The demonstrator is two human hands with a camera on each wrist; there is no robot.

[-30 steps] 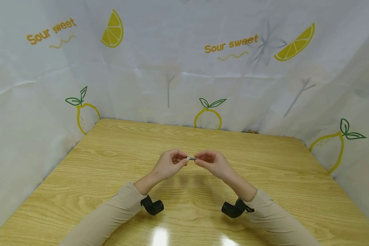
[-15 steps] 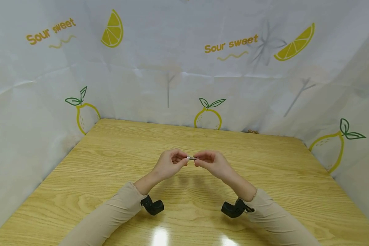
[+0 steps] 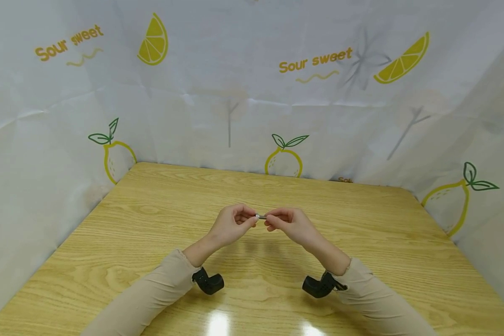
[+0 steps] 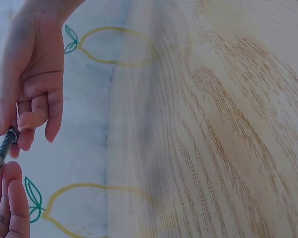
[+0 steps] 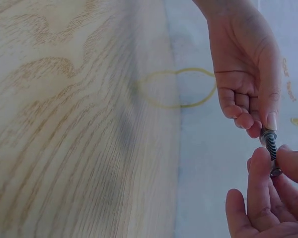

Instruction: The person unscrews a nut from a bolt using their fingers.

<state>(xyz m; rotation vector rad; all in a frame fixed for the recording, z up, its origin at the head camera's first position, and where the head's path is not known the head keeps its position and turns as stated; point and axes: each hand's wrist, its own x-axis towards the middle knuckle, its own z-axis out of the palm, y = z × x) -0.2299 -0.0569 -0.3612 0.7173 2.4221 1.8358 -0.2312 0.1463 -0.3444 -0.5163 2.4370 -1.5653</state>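
A small metal bolt lies level between both hands above the table. Its threaded shank shows in the right wrist view, with a thicker piece at either end. My left hand pinches one end of the bolt between thumb and fingers. At the other end, the thumb and index finger of my right hand grip the bolt. In the left wrist view the bolt runs between the fingertips of both hands. The parts under the fingertips are hidden.
The wood-grain table spreads beneath both hands. A white curtain printed with lemons encloses its back and sides. Each wrist wears a black camera, one on the left and one on the right.
My right thumb and fingers have shifted on the bolt's end, now covering more of it, with the lower fingers showing beneath. The left hand stays in place.
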